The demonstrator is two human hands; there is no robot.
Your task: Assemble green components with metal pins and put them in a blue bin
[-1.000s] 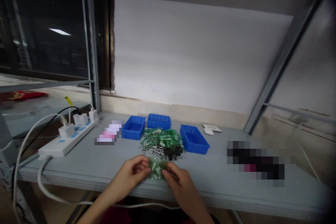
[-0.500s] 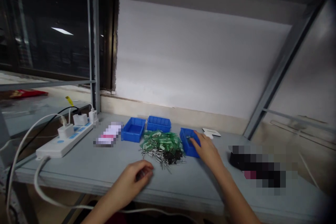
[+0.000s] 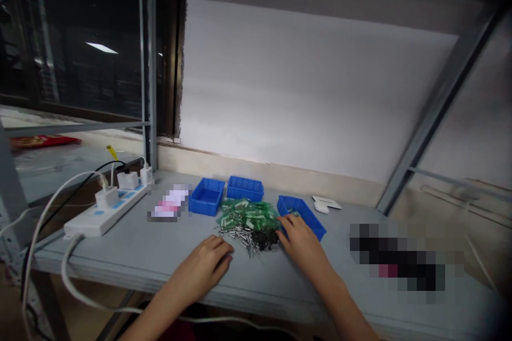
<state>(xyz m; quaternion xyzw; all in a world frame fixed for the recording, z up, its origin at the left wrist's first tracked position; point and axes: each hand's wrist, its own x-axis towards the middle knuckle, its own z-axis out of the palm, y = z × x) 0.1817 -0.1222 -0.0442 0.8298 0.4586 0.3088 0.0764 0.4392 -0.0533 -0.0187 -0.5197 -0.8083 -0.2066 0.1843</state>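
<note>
A loose heap lies mid-table: green plastic packets [image 3: 248,214] at the back, silvery metal pins [image 3: 244,235] in front, and small black pieces [image 3: 264,237] at the right. My left hand [image 3: 206,264] rests on the table just left of the pins, its fingers loosely bent and the thumb apart, with nothing visible in it. At the heap's right edge is my right hand [image 3: 300,240], fingers and thumb apart, reaching toward the black pieces. Behind that hand sits a blue bin [image 3: 316,222], partly covered by it; small items show inside, too hidden to name.
Two more blue bins [image 3: 207,197] stand behind the heap. A pixelated phone-like object [image 3: 170,203] and a white power strip [image 3: 92,222] with plugs lie left. White items [image 3: 322,205] sit at the back right, a pixelated dark object [image 3: 396,258] at the right. A shelf post [image 3: 152,64] rises behind.
My right hand has left the inside of the right bin and moved left to the heap's edge. That bin is now turned at a different angle. My left hand has shifted slightly, fingers less curled.
</note>
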